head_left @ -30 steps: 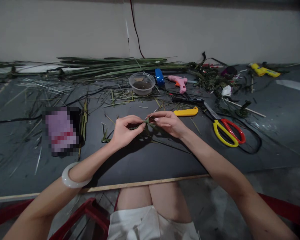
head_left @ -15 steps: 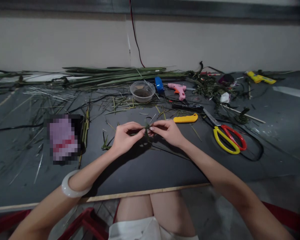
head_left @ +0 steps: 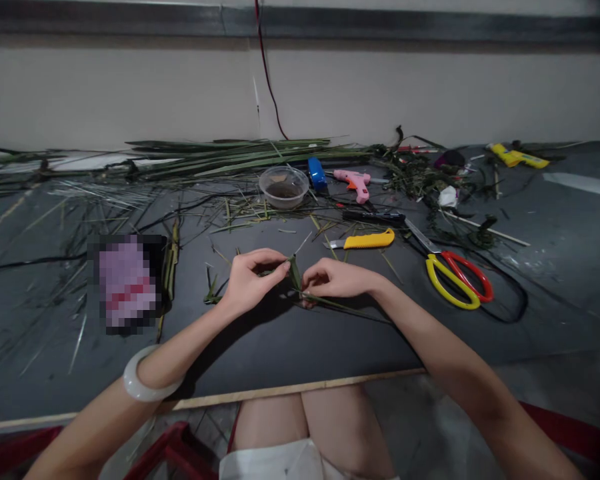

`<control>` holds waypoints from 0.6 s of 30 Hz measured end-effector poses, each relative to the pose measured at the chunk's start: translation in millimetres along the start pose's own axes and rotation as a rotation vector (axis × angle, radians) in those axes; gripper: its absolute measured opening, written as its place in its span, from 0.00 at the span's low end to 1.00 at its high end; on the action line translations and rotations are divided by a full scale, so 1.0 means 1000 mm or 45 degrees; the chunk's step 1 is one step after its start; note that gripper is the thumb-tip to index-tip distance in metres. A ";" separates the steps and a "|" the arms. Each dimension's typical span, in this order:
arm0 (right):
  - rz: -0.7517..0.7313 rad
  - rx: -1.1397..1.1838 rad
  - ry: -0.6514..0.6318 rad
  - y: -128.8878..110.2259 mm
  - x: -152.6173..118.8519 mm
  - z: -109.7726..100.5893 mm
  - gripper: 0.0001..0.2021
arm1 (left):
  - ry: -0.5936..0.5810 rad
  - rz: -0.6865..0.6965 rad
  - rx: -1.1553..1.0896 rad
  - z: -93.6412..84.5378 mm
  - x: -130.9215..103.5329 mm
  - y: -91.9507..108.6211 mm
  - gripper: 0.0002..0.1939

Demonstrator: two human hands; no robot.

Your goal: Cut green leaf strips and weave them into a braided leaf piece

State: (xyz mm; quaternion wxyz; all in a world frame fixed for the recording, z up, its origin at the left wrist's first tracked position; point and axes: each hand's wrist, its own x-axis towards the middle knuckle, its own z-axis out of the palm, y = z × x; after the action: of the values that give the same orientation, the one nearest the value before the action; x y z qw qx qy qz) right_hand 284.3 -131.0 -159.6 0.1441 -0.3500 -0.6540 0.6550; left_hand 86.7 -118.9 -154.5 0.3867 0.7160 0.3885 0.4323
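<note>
Between my hands, above the middle of the grey table (head_left: 280, 353), is a small folded piece of green leaf (head_left: 294, 273). My left hand (head_left: 257, 277) pinches it between thumb and fingertips. A thin pale stick or wire (head_left: 304, 244) pokes up from its top. Long narrow leaf strips (head_left: 340, 307) trail from it to the right. My right hand (head_left: 330, 279) is curled just right of the folded leaf, its fingers closed on one of these strips near the base. Just beyond my right hand lies a yellow utility knife (head_left: 369, 239) with its blade showing.
Scissors (head_left: 453, 280) with red and yellow handles lie to the right. Farther back are a clear plastic bowl (head_left: 284, 188), blue tape (head_left: 317, 173), a pink glue gun (head_left: 353, 181) and long green leaves (head_left: 240, 155). A pixelated item (head_left: 127, 283) lies at left.
My right hand has moved off the top of the folded leaf, down and slightly right, to the strips. My left hand keeps its pinch. More of the leaf and the knife blade now shows.
</note>
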 end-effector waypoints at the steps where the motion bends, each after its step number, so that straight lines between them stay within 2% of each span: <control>1: -0.058 -0.036 0.068 -0.001 0.000 0.000 0.07 | 0.003 -0.002 0.006 0.000 0.000 0.000 0.07; 4: -0.198 -0.062 0.346 -0.004 0.002 0.002 0.09 | 0.000 -0.007 0.011 0.001 0.000 0.000 0.07; 7: -0.238 -0.036 0.568 -0.006 0.005 0.005 0.12 | -0.001 0.001 0.024 0.001 0.000 0.000 0.07; 9: -0.245 -0.054 0.587 -0.005 0.006 0.009 0.12 | 0.050 0.011 0.055 0.000 0.000 -0.001 0.07; 13: -0.271 -0.209 0.417 -0.001 0.009 0.018 0.09 | 0.252 0.025 0.111 -0.004 0.002 -0.003 0.07; 15: -0.281 -0.200 0.470 0.000 0.010 0.021 0.08 | 0.254 0.040 0.118 -0.004 0.003 -0.004 0.07; 18: -0.322 -0.042 0.667 -0.002 0.010 0.021 0.09 | 0.130 0.085 0.137 -0.002 0.002 -0.004 0.06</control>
State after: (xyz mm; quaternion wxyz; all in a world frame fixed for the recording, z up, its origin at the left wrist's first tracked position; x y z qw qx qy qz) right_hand 262.7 -140.2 -163.0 0.3829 -0.4250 -0.6436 0.5085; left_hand 84.5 -115.5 -156.7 0.3127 0.7255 0.4063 0.4592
